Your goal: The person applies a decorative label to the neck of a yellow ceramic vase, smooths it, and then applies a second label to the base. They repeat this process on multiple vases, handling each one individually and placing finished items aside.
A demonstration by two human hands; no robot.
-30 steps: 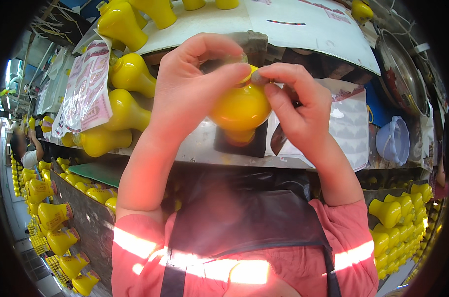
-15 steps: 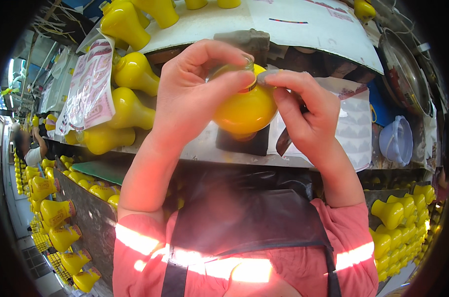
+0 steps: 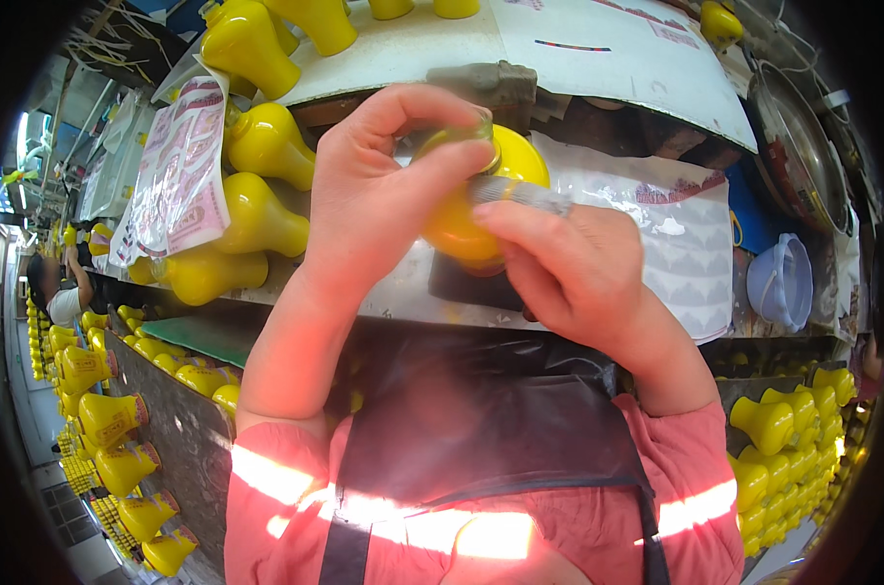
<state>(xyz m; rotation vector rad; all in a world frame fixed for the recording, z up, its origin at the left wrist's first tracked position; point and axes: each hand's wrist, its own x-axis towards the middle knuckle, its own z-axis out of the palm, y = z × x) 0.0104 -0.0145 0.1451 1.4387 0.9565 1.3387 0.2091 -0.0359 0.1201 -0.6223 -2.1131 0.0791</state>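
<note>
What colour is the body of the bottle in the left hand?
The bottle has a glossy yellow body, best seen in the head view.

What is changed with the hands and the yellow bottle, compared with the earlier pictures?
The right hand moved toward the person's body and slightly left, bringing the grey piece across the front of the yellow bottle, below its neck. Nothing was visibly let go. The left hand stays at the neck.

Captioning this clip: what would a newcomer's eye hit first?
The glossy yellow bottle at centre, its neck in the left hand, a blurred greyish piece at the right hand. Then more yellow bottles clustered at left, and a pale purple bucket at right.
</note>
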